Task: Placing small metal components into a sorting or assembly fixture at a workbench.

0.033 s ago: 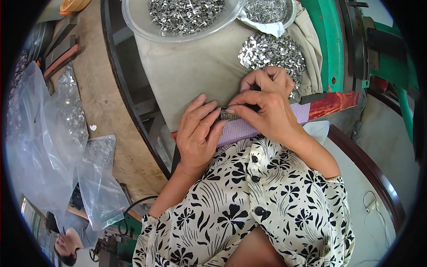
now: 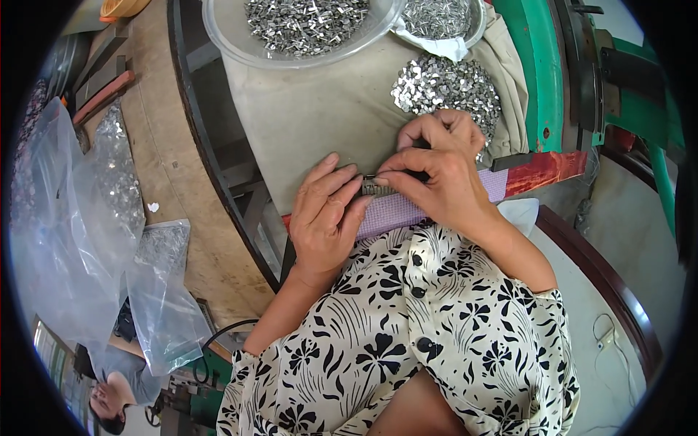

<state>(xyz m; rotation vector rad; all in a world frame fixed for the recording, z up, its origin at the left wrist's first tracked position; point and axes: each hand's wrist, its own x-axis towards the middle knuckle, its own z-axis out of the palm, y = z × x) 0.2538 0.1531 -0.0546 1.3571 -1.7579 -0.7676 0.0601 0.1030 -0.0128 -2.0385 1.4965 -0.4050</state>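
Note:
In front of my body, my left hand (image 2: 324,219) steadies a small ridged metal strip (image 2: 376,190) between thumb and fingers, over a purple woven cloth (image 2: 392,211). My right hand (image 2: 445,171) comes in from the other side. Its thumb and forefinger pinch a thin metal pin (image 2: 370,176) at the strip's upper edge, while its other fingers curl inward. The far end of the strip is partly covered by my fingers. Just beyond my right hand lies a heap of small shiny metal pieces (image 2: 447,87) on the beige cloth (image 2: 305,123).
A clear plastic basin (image 2: 218,40) of metal pieces and a smaller bowl (image 2: 476,33) of thin pins stand at the back. Green machinery (image 2: 534,65) rises at right. Plastic bags (image 2: 167,291) lie on the wooden table (image 2: 196,196) at left. Another person (image 2: 120,389) appears at lower left.

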